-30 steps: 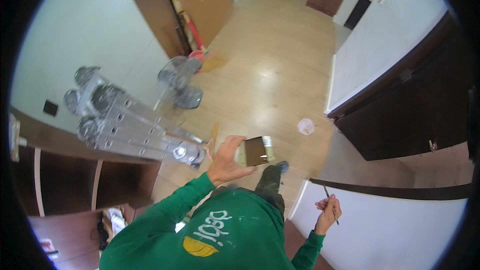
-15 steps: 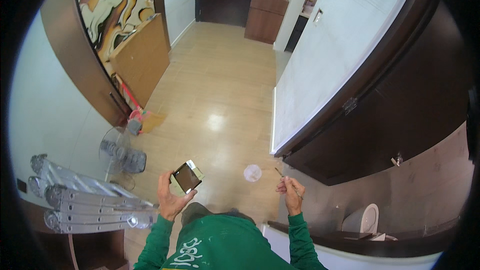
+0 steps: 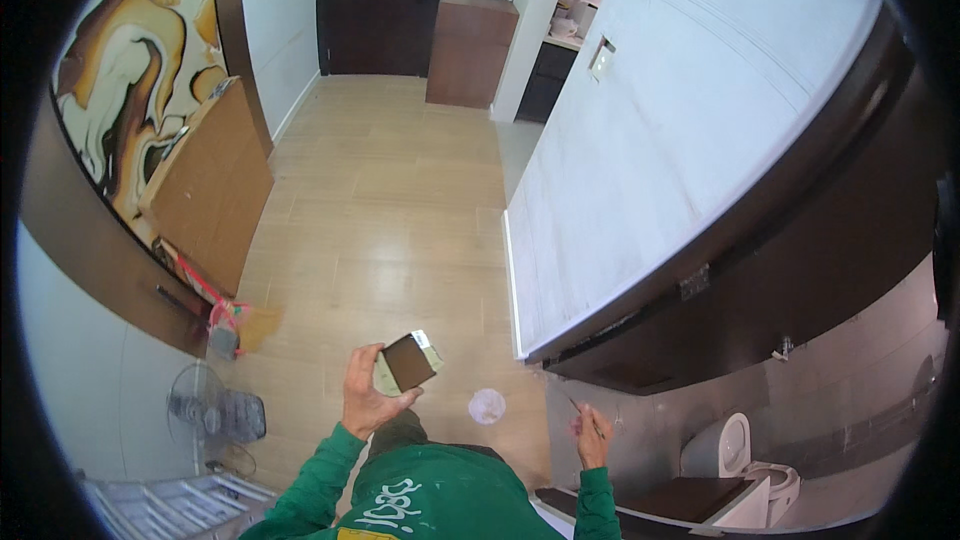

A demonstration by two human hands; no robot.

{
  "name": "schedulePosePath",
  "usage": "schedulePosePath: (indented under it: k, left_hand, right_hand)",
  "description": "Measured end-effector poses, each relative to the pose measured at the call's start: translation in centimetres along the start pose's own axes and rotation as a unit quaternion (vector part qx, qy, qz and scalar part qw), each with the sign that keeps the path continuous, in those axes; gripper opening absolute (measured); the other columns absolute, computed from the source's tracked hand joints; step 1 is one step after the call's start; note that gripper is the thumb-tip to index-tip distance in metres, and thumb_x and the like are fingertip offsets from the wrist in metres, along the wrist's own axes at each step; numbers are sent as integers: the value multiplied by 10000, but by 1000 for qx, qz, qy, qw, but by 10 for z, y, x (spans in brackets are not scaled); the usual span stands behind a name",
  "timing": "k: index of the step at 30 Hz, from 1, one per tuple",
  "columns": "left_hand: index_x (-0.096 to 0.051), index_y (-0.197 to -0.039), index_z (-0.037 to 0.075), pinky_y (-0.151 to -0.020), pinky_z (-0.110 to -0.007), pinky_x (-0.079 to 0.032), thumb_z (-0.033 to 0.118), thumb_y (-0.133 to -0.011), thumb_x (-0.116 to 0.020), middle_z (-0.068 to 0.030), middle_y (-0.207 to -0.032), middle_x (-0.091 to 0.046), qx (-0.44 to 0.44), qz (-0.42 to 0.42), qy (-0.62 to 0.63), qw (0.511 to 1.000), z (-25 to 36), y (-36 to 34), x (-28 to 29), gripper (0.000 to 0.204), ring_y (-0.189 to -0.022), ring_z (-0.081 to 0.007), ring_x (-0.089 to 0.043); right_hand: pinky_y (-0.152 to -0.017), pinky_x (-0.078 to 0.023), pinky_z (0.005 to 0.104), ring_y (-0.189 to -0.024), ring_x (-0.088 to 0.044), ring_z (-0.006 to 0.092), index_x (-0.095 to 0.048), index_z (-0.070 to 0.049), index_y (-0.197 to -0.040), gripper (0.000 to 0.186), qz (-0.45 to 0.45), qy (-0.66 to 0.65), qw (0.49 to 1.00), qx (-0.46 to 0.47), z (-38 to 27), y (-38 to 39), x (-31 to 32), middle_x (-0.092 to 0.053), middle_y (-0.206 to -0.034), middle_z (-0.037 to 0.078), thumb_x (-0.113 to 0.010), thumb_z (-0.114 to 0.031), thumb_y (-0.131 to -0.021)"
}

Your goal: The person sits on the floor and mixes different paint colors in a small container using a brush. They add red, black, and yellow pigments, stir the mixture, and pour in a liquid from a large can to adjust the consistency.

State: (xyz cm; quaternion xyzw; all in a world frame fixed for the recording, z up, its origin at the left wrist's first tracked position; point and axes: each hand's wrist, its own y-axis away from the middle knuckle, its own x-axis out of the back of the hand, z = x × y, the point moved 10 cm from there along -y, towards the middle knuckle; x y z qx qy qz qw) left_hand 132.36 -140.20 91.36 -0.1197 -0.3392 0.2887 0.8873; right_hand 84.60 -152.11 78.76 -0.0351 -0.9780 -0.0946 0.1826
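My left hand (image 3: 374,392) is closed round a small, pale green square container (image 3: 434,354) with a flat dark brown face or inside. A white label patch shows at its far corner. On the right, my right hand (image 3: 592,434) pinches a thin stick (image 3: 574,403), which looks like a slim paintbrush; its tip points up and left, and its bristles are too small to make out. Between the two hands, a round whitish lid or shallow tub (image 3: 487,406) lies on the wood-look floor (image 3: 380,230).
To the left stand a clear-bladed fan (image 3: 225,405), a folded ladder (image 3: 180,510), a pink dustpan with broom (image 3: 228,325) and a leaning brown board (image 3: 215,190). At right are a white wall (image 3: 640,180), a dark door (image 3: 800,260) and a toilet (image 3: 722,445).
The view has tilted up and turned rightward, so the room has shifted left and down. Both hands keep their hold; the container has swung slightly, and the right hand sits lower in the picture.
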Motion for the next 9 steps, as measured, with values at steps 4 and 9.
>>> schedulePosePath:
  k: [4,9]
  left_hand:
    - [-584,-1289,-10,-963,-452,-538,273,-568,-988,-212,-1206,-617,-34,-31,35,998,-34,-92,2,874,-1109,-386,-635]
    - [-579,-1291,-14,-947,-456,-541,285,-585,-984,-213,-1203,-618,-41,-65,30,997,-68,-194,10,867,-1106,-394,-637]
  right_hand:
    - [-561,-475,309,-643,-594,126,-739,46,-965,330,70,85,985,-129,87,-16,-1,-671,-762,51,-666,-268,-1035]
    - [-583,-604,462,-606,-690,291,-709,47,-1083,331,149,44,904,-397,220,32,-11,-709,-730,171,-763,-243,-933]
